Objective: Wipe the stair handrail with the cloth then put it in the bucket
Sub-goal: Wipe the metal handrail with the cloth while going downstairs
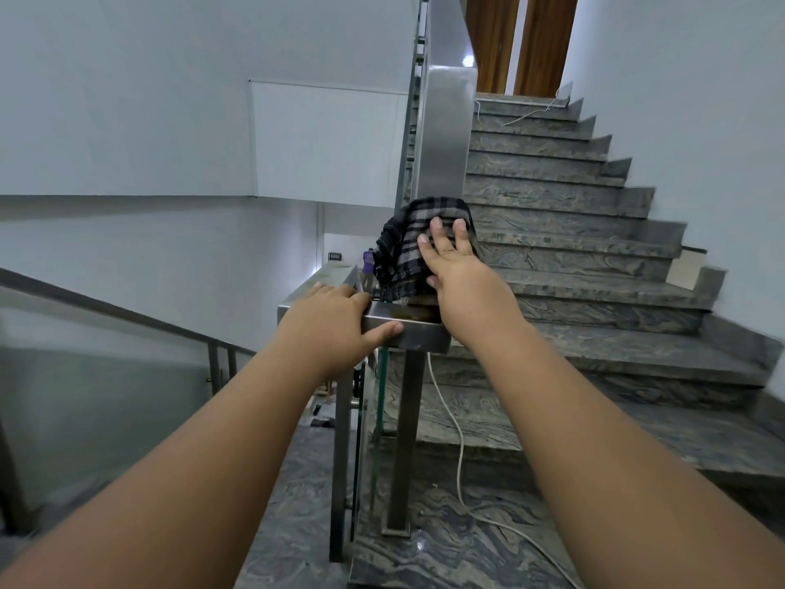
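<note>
Cloth [408, 244] under flat right hand [450, 265].

Grey marble stairs [552, 231] up to wooden doors [543, 40], white cable [458, 444] trailing across the landing floor [446, 554].
</note>
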